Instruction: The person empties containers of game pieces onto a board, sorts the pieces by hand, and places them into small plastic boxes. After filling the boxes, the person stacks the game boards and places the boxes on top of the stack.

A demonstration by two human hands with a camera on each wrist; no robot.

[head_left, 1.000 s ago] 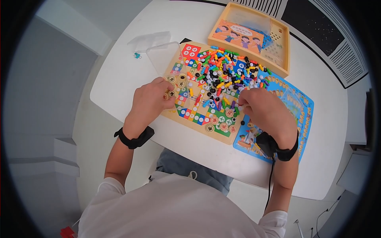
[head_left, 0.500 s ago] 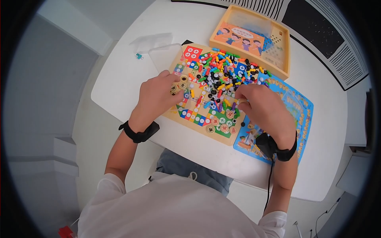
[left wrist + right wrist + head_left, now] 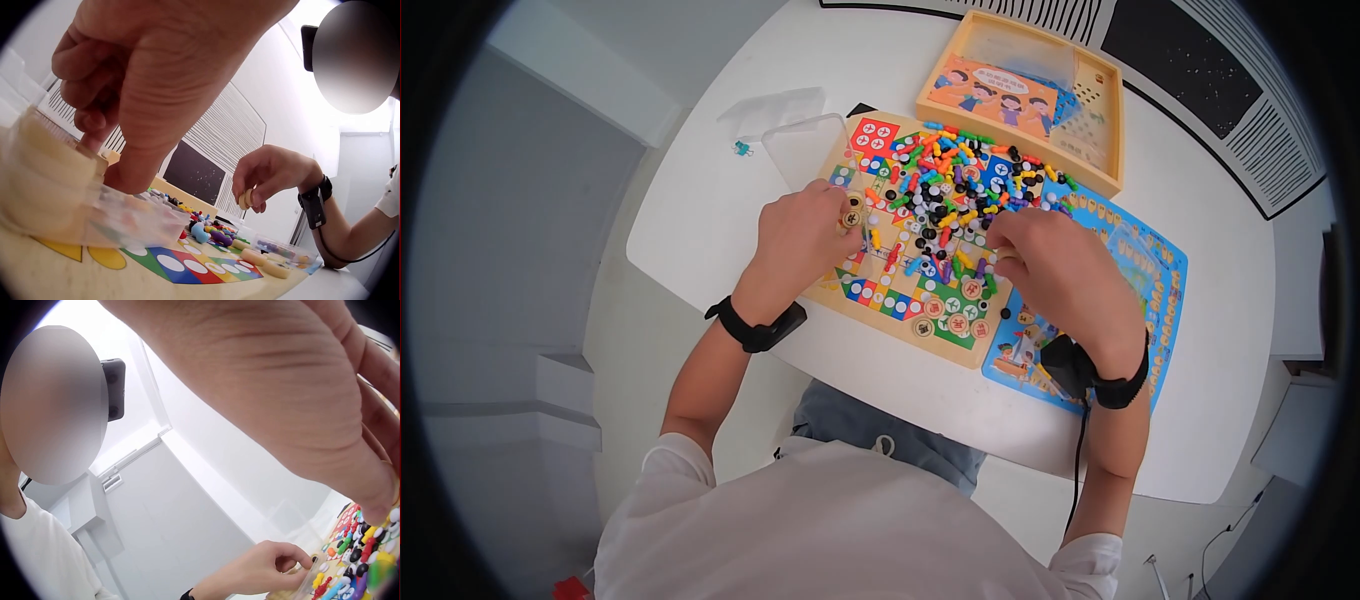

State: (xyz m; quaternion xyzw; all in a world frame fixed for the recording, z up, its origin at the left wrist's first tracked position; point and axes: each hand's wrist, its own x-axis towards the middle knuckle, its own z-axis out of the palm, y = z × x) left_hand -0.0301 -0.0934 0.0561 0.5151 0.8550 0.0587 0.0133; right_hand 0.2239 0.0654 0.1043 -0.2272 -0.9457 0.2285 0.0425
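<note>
My left hand (image 3: pixel 798 238) reaches into a clear plastic box (image 3: pixel 147 215) of round wooden Chinese chess pieces (image 3: pixel 852 218) on the game board's left side. Its thumb and fingertips pinch a piece at the top of the box; the fingers hide part of it. Over the board's right side hovers my right hand (image 3: pixel 1062 270), holding small wooden discs (image 3: pixel 245 199) between thumb and fingers. Between the hands, pegs and black and white beads (image 3: pixel 940 200) lie heaped on the colourful wooden board (image 3: pixel 870 316). Several chess pieces (image 3: pixel 957 327) lie loose at its near right corner.
A wooden tray (image 3: pixel 1020 145) with an orange booklet (image 3: pixel 995 95) stands behind the boards. A blue printed board (image 3: pixel 1165 300) lies on the right with a clear box on it. Clear plastic parts (image 3: pixel 775 105) and a teal clip (image 3: pixel 743 149) are at the far left.
My left hand has moved right over the clear box, its thumb and fingers spreading, then closing on a piece. The right hand has stayed nearly in place.
</note>
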